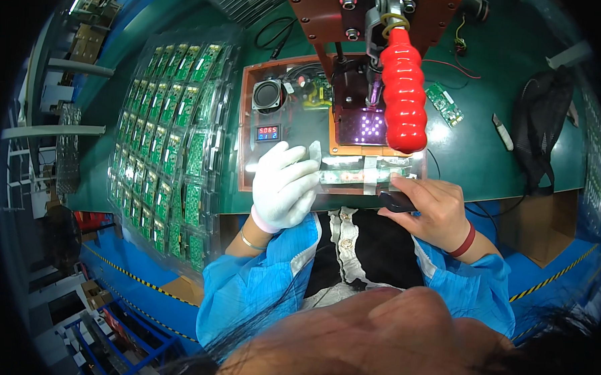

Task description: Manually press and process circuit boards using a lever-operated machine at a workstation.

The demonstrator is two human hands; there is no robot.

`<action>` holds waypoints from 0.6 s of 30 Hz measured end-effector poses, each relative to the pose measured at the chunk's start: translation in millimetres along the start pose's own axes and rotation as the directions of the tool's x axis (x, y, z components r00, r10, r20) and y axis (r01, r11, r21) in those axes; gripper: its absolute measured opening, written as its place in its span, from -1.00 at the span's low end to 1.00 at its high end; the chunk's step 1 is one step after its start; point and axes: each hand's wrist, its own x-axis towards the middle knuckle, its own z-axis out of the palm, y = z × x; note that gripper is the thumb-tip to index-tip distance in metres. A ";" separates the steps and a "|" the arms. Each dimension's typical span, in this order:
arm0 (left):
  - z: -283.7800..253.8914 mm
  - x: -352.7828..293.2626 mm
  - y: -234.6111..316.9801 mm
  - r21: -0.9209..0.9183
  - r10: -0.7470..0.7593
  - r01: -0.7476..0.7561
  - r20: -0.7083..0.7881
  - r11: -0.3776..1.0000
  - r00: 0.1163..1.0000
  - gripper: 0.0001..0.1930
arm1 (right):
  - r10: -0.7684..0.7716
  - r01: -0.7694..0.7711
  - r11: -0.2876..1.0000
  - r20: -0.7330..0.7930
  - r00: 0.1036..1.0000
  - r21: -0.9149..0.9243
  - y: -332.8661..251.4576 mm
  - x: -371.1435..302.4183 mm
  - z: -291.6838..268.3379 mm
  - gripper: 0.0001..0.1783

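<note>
My left hand (286, 187), in a white glove, lies over the front left of an orange-framed test fixture (245, 111) with a clear cover. Its fingers are stretched out and close together, beside a pale translucent tab (315, 152). My bare right hand (435, 210) is at the front right edge, thumb and fingers closed around a small black rounded object (396, 202). Its index fingertip rests by a narrow strip (348, 177) along the fixture's front, crossed by pale tape (370, 172). A red ribbed lever handle (404, 91) hangs above, beside a lit dot panel (371, 127).
Clear trays (233, 70) of green circuit boards (158, 141) stand at left. The fixture holds a round speaker (267, 94) and a small digital meter (267, 132). On the green table (472, 171) at right lie a loose circuit board (445, 105), a knife (502, 132) and black mesh fabric (543, 118).
</note>
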 end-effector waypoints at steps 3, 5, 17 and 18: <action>0.8 1.1 0.6 -0.022 0.007 -0.008 -0.032 1.000 0.999 -0.80 | 0.030 -0.030 0.999 0.019 0.999 0.009 0.5 0.8 0.8 -0.53; 1.0 1.3 0.9 -0.032 0.009 -0.010 -0.041 0.999 0.999 -0.79 | 0.044 -0.045 0.999 0.026 0.999 0.013 0.5 1.2 1.5 -0.54; 1.6 0.5 0.4 -0.034 0.015 -0.017 -0.064 0.999 0.998 -0.79 | 0.093 -0.092 0.993 -0.003 0.996 0.080 0.9 0.7 5.1 -0.48; 1.5 1.3 0.1 -0.032 0.020 -0.022 -0.062 0.999 0.998 -0.79 | 0.099 -0.097 0.991 -0.011 0.995 0.087 1.0 0.3 5.8 -0.48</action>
